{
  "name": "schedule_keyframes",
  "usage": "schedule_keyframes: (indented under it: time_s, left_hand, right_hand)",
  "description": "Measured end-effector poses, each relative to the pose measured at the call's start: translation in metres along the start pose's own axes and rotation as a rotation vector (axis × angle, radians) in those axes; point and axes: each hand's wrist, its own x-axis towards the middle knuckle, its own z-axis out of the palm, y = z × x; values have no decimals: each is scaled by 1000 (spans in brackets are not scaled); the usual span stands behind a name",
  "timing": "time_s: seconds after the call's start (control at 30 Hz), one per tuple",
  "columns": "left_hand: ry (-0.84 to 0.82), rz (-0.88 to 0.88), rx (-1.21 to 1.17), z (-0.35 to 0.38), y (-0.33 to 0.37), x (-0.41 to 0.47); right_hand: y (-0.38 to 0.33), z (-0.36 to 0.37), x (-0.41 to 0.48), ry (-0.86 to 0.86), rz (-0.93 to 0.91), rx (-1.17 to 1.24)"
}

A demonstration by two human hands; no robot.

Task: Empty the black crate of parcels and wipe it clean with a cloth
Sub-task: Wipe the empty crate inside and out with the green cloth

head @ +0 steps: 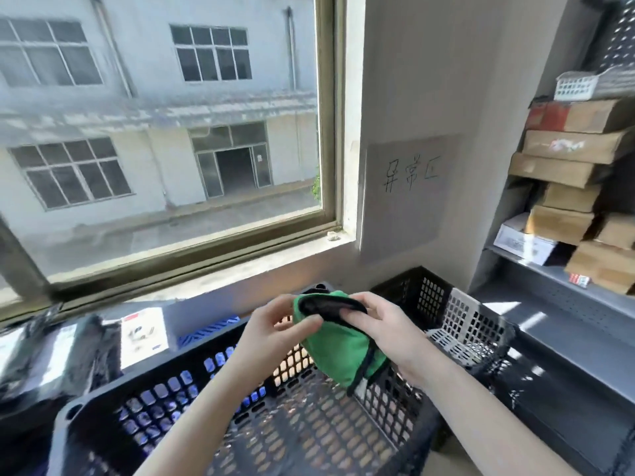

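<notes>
We hold a green fabric cloth with black trim (331, 350) above the black perforated plastic crate (154, 403).
Our left hand (275, 326) pinches the cloth's left edge; our right hand (390, 333) curls its fingers round the black-trimmed top. The crate sits near us under the window (165, 132), its holed floor showing. Shiny black-wrapped parcels (51, 359) lie to its left, and brown cardboard boxes (563, 166) stack on the grey metal shelf (536, 266) at far right.

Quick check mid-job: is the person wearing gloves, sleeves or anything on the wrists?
No. The left hand and right hand are bare, with no gloves, rings, watch or bands visible. No sleeve shows on either arm up to the frame edge.
</notes>
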Motion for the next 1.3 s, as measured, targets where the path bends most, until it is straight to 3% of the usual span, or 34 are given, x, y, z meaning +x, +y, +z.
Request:
schedule_keyframes:
  time_s: [0.43, 0.7, 0.9, 1.17, 1.3]
  left_hand:
    - [462, 97, 49, -29, 33, 51]
    - [681, 88, 30, -41, 44, 86]
    - [721, 18, 15, -42, 46, 104]
    - [519, -100, -59, -27, 45, 117]
    - [595, -96, -62, -7, 41, 123]
  right_hand:
    - [-52, -1, 93, -383, -83, -296]
    - [-71, 2, 141, -567, -101, -48]
    - [-87, 0, 182, -532, -257, -134]
    - [-103, -11, 232, -650, -106, 239]
    - [-108, -20, 253, -616, 6, 384]
